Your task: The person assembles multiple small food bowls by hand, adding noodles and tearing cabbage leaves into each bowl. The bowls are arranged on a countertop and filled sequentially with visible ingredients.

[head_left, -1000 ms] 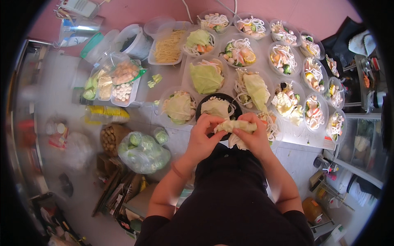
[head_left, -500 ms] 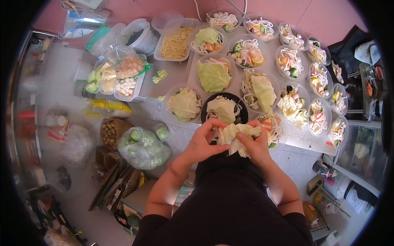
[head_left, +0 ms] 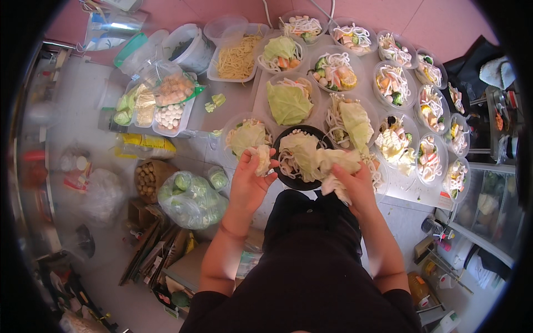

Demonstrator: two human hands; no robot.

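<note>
My left hand pinches a small torn piece of cabbage leaf just left of the black bowl. A larger, crumpled cabbage leaf is gripped in my right hand, over the bowl's right side. The black bowl holds white mushrooms with a pale cabbage leaf on top. Left of it stands a clear bowl topped with a cabbage leaf. Behind it, another bowl carries a broad green cabbage leaf. The clear bowl beside my right hand is partly hidden by the leaf.
Several filled clear bowls crowd the table's right side. Shredded yellow strips fill a tub at the back. A compartment tray with white balls sits at the left. On the floor are a bag of cabbages and a sack.
My hands have drawn apart and the cabbage leaf has torn between them. The small piece went left with my left hand; the larger part moved slightly right with my right hand.
</note>
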